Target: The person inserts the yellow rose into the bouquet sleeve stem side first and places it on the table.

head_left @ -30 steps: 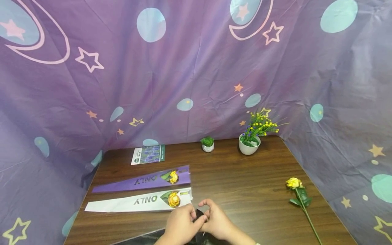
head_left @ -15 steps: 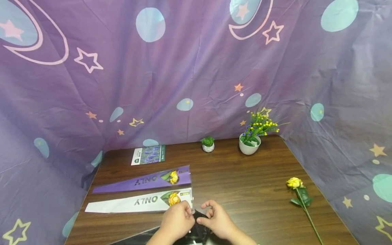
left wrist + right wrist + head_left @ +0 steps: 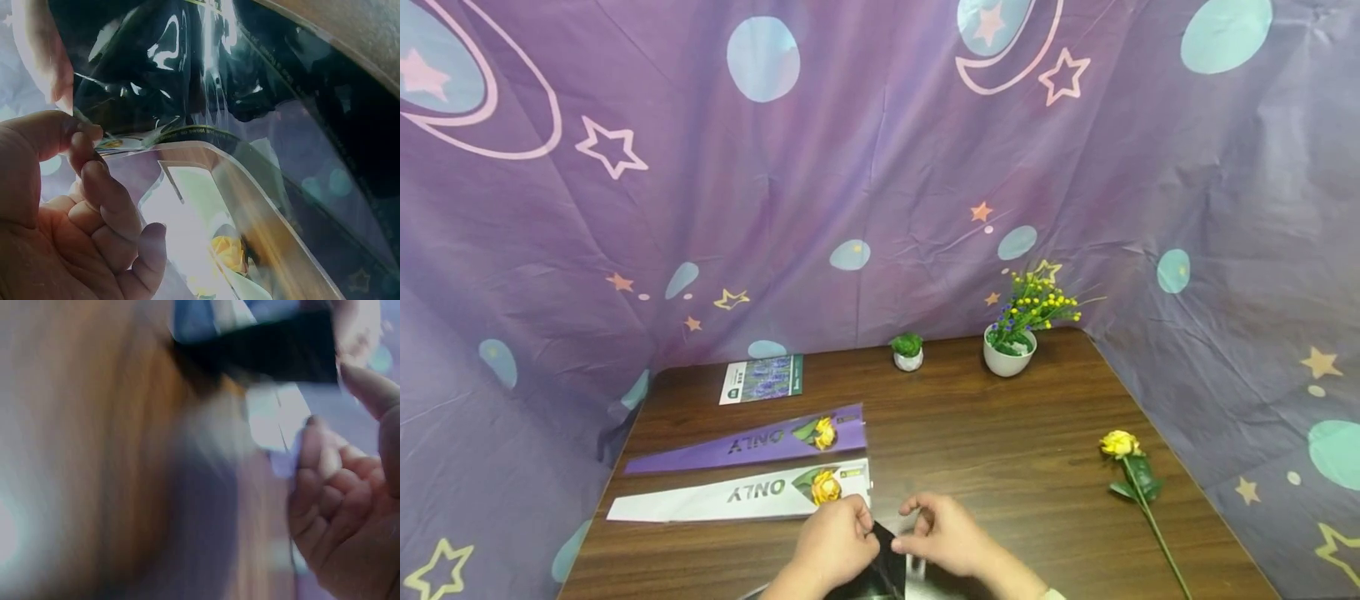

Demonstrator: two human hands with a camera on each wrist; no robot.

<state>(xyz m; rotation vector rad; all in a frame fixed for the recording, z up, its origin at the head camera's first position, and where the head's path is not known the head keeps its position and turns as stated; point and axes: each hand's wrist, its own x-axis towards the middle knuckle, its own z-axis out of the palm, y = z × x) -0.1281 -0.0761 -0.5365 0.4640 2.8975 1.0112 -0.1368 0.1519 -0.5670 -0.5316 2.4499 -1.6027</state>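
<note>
At the table's front edge, my left hand [image 3: 837,540] pinches the edge of a glossy black plastic flower sleeve [image 3: 886,571] between thumb and index finger. In the left wrist view the sleeve [image 3: 144,75] spreads wide and shiny, with thin gold printed lines. My right hand [image 3: 946,535] is just to the right, its thumb tip at the sleeve's edge and its index finger arched away from the thumb. The right wrist view is blurred; there the dark flap [image 3: 281,353] sticks out beside the right thumb. The sleeve's lower part is out of the head view.
A white sleeve [image 3: 700,500] and a purple sleeve [image 3: 700,451], each with a yellow rose, lie left. A loose yellow rose [image 3: 1122,444] lies right. A printed card [image 3: 762,379], a small potted plant [image 3: 907,354] and a larger flowerpot [image 3: 1009,357] stand along the back.
My hands have moved apart, the right one shifting right and off its earlier grip on the sleeve. More of the black flap shows between them.
</note>
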